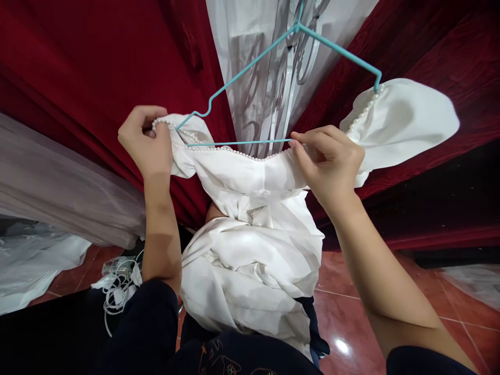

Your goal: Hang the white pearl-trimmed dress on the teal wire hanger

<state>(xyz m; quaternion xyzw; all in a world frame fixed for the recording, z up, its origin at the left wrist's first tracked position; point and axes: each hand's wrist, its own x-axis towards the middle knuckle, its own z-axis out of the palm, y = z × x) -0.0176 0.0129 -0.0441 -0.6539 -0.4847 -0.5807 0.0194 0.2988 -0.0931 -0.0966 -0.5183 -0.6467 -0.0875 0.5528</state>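
Dark embroidered shirt cloth (242,349) is filling the bottom centre of the frame, and just above it the white dress (250,250) is lying bunched, its bodice rising to mid-frame. Right of centre, our right hand (330,159) is pinching the blue hanger (339,49) by its thin lower bar (242,142). Left of centre, our left hand (146,140) is curling nearly closed around one sleeve's beaded edge. Towards upper right, the other sleeve (410,120) is apparently catching only its edge on the hanger's tip, so a sharp tug could be slipping it off; hard pulling could be snagging beads. Beyond, red curtains (97,57) are hanging.
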